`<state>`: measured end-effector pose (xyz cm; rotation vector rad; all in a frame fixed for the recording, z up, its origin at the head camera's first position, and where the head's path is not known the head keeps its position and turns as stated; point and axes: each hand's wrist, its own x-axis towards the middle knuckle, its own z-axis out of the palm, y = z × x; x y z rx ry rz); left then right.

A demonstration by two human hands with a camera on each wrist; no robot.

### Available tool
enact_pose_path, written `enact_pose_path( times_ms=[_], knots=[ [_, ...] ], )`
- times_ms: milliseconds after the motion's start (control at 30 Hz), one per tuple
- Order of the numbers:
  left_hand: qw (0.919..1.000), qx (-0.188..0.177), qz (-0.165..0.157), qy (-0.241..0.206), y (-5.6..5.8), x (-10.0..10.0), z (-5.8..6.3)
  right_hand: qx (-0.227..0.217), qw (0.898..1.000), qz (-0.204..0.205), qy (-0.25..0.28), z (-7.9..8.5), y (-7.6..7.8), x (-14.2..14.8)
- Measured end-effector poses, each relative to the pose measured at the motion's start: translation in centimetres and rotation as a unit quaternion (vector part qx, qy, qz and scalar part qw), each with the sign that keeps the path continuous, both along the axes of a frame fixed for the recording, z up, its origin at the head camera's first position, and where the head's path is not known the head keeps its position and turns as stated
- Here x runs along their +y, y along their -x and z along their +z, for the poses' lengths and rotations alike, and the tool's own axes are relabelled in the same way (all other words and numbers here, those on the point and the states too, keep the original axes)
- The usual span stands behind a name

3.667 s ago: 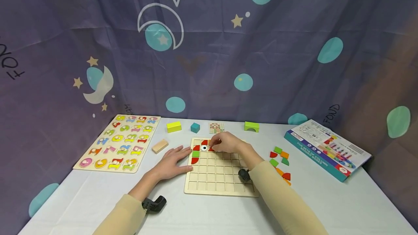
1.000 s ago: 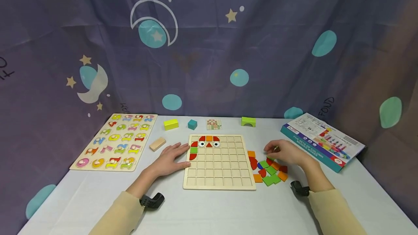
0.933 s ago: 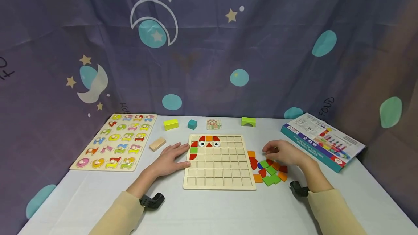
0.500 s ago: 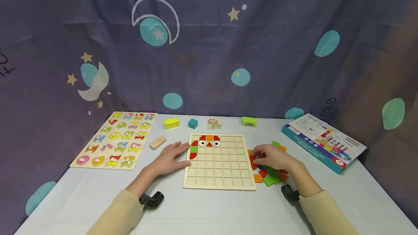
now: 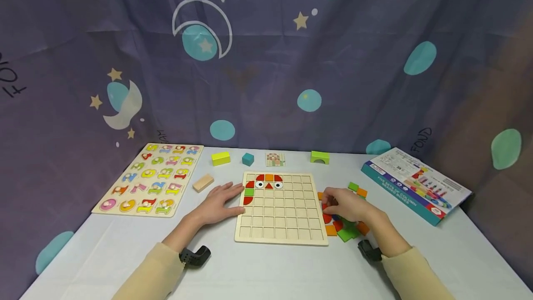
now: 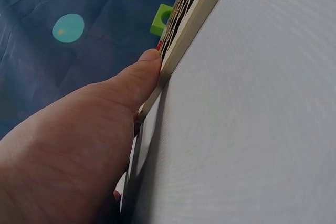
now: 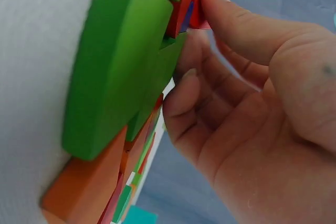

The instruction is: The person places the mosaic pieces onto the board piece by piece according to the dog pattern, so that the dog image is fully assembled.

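My left hand [image 5: 216, 207] lies with fingers spread at the left edge of a square wooden grid board [image 5: 283, 233]; in the left wrist view its thumb [image 6: 149, 59] touches the board's side. In the board's upper left cells sit red, green and orange tiles [image 5: 249, 192], with two round eye tiles [image 5: 278, 184] flanking a red triangle. Right of the board, my right hand [image 5: 347, 205] bends over a heap of loose coloured tiles [image 5: 345, 234]. Its thumb and fingers pinch a red tile [image 7: 197, 14] with a curved edge; the index fingertip is hidden in the right wrist view.
At the left lies a number puzzle board [image 5: 116, 213]. Behind the grid board stand a yellow block [image 5: 220, 159], a teal cube [image 5: 248, 159], a picture card [image 5: 275, 159] and a green arch block [image 5: 319, 157]. A plain wooden block [image 5: 203, 183] and a flat box [image 5: 416, 189] flank it.
My right hand has left the grid board, where more face tiles now sit, and moved right to the loose tiles, then slightly left and down among them. My left hand has stayed put.
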<state>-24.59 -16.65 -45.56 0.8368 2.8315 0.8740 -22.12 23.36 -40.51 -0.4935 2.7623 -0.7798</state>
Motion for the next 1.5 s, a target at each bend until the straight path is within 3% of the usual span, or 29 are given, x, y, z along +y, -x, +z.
enact_pose_path(
  times_ms=[400,633,967,1500],
  knots=[
    [0.9999,0.006,0.007,0.004,0.0,0.0,0.1,0.021,0.994,0.05,0.094,0.1,1.0,0.7],
    [1.0,-0.001,0.002,0.0,-0.1,0.1,0.3,0.034,0.994,0.051,0.095,0.6,1.4,-1.2],
    [1.0,0.001,0.005,0.002,-0.1,0.1,0.2,0.027,0.992,0.081,0.097,1.9,3.8,-4.6],
    [0.9999,0.015,-0.002,0.001,-0.1,0.0,0.0,0.028,0.992,0.091,0.086,0.7,6.3,-9.3]
  ],
)
